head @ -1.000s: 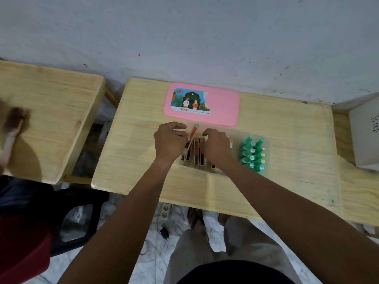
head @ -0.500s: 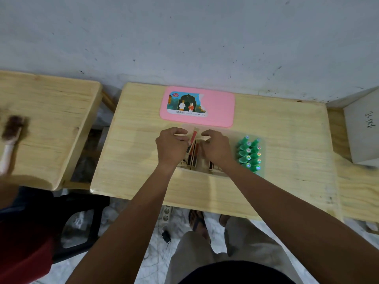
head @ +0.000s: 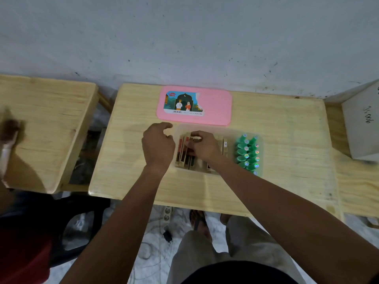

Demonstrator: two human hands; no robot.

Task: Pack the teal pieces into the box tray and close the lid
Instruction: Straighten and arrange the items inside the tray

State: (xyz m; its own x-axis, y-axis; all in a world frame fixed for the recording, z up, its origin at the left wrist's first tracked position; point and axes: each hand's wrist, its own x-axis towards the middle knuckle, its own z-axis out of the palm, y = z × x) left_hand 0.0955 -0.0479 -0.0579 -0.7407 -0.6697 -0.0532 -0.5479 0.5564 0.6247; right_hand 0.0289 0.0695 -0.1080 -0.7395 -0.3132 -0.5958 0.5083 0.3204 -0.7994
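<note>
the right hand point(head: 205, 147) has its fingers curled down over the row of tan packets point(head: 182, 153) and pinches the top edge of one of them near the middle of the row; just which packet it holds is hidden under the knuckles. the left hand point(head: 158, 146) hovers just beside the row's left end with loosely bent fingers and the thumb pointing away, holding nothing. the packets stand on edge, side by side, in the left and middle part of the clear box tray point(head: 227, 130). the teal pieces point(head: 247, 154) are packed upright in two close columns at the tray's right end, shiny round stickers on their tops, apart from both hands. the pink lid point(head: 217, 107) lies flat on the wooden table point(head: 287, 140) just behind the tray, picture label up, so the tray is uncovered. a second wooden table point(head: 51, 119) stands to the left, and a white box point(head: 361, 128) with handwriting sits at the right edge.
</note>
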